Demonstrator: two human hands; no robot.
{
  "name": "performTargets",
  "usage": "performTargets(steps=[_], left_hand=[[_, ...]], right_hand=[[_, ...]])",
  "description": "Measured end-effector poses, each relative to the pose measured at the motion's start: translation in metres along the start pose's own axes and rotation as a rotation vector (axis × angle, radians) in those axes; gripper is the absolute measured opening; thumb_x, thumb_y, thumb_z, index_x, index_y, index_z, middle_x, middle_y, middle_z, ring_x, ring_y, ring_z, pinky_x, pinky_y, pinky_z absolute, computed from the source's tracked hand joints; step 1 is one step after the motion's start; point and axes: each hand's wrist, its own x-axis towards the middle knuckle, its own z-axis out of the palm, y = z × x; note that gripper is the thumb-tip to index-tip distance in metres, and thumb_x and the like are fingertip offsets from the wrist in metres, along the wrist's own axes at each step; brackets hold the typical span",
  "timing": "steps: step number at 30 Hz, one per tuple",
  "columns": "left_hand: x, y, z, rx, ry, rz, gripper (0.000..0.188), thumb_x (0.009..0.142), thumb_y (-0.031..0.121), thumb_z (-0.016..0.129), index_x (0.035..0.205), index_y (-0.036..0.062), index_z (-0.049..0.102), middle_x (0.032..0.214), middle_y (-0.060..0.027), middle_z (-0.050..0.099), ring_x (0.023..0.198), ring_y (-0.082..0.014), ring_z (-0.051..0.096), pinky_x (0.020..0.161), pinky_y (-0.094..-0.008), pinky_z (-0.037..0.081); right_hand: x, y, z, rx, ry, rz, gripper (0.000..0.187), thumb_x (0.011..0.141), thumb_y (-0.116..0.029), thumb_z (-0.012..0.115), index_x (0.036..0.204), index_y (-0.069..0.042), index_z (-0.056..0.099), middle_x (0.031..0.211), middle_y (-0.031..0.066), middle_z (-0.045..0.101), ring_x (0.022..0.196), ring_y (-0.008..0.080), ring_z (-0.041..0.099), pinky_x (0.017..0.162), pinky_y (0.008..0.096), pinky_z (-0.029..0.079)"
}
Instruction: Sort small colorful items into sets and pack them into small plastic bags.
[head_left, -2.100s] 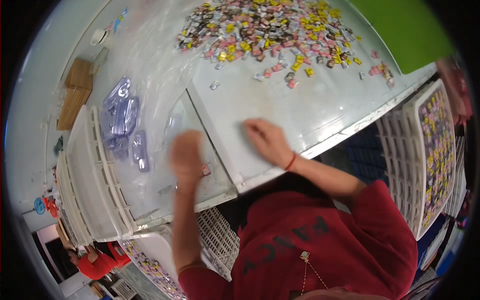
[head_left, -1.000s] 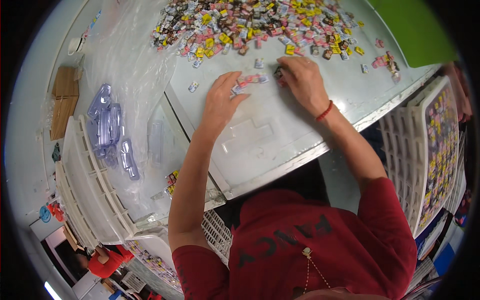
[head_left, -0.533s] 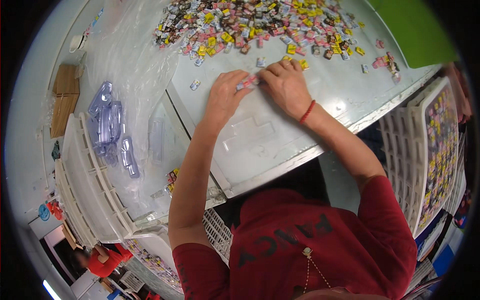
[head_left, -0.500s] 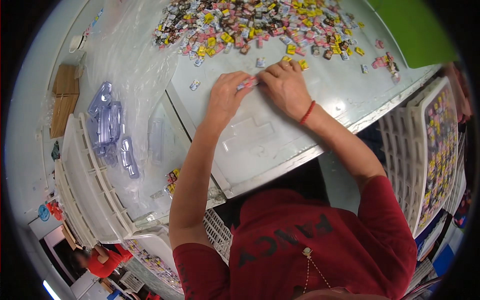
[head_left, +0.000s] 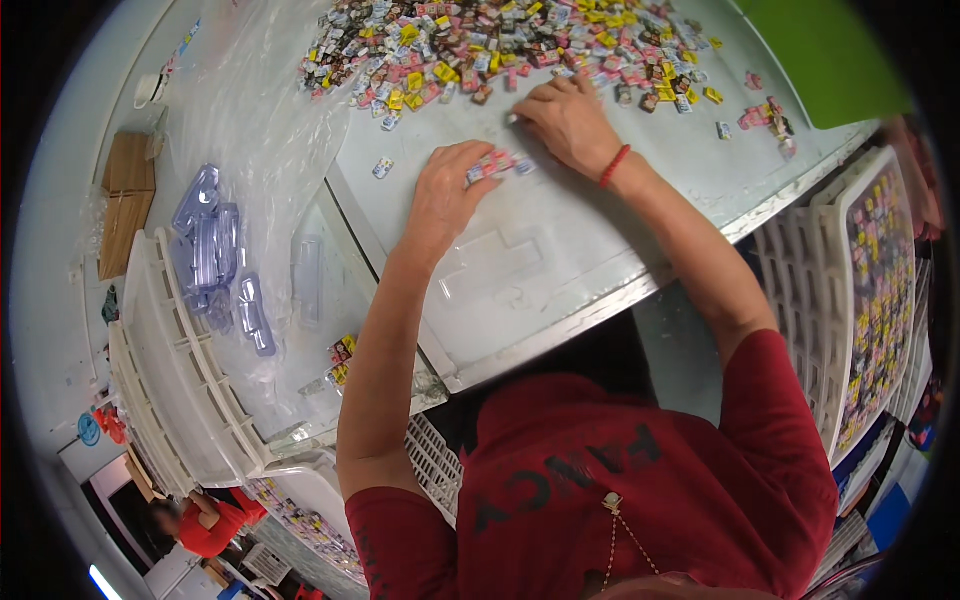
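My left hand (head_left: 447, 190) is closed on a short row of small pink and white pieces (head_left: 492, 166), pinched above the pale table. The pieces look like tiny printed packs, set side by side. To its right, my right hand (head_left: 573, 125) reaches to the near edge of a big heap of the same small pieces (head_left: 480, 50), coloured pink, yellow, white, brown and black. Its fingers are apart, the tips slightly blurred among pieces. A small white bit shows by its fingertips at the left. One loose piece (head_left: 383, 168) lies left of my left hand.
A clear plastic tray (head_left: 490, 265) lies in front of me. Clear plastic sheeting (head_left: 270, 110) and bluish plastic trays (head_left: 215, 245) are at left. White crates (head_left: 840, 300) of pieces are stacked at right; a green panel (head_left: 825, 60) stands behind. Another person (head_left: 210, 525) is far lower left.
My right hand has left the row of pieces and moved up toward the heap. The left hand keeps its hold on the row, which now shows more fully.
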Motion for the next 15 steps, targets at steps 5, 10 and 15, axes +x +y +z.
performTargets(steps=[5, 10, 15], left_hand=[[-0.001, 0.007, -0.003, 0.077, 0.045, 0.056, 0.045, 0.072, 0.019, 0.078, 0.113, 0.0065, 0.064, 0.119, -0.0097, 0.061, 0.11, -0.0287, 0.053, 0.093, -0.038, 0.046], [0.011, 0.02, 0.011, 0.133, 0.032, 0.115, 0.046, 0.071, 0.021, 0.079, 0.112, 0.0068, 0.064, 0.119, -0.009, 0.061, 0.11, -0.0292, 0.052, 0.095, -0.0389, 0.043], [0.014, 0.013, 0.016, 0.108, 0.023, 0.181, 0.04, 0.073, 0.018, 0.076, 0.109, 0.0057, 0.065, 0.113, -0.009, 0.063, 0.104, -0.0279, 0.056, 0.089, -0.037, 0.047]], right_hand=[[-0.036, -0.013, -0.045, 0.186, 0.146, 0.082, 0.027, 0.081, -0.013, 0.067, 0.107, -0.012, 0.065, 0.089, 0.0056, 0.067, 0.091, 0.0255, 0.061, 0.088, 0.0406, 0.042], [-0.082, -0.035, -0.056, 0.458, -0.02, 0.333, 0.027, 0.078, -0.01, 0.07, 0.104, -0.008, 0.065, 0.08, 0.0103, 0.065, 0.08, 0.0263, 0.061, 0.072, 0.0349, 0.046], [-0.09, -0.041, -0.042, 0.293, 0.089, 0.222, 0.025, 0.076, -0.01, 0.072, 0.1, -0.007, 0.066, 0.08, 0.0101, 0.064, 0.075, 0.027, 0.058, 0.07, 0.0369, 0.044]])
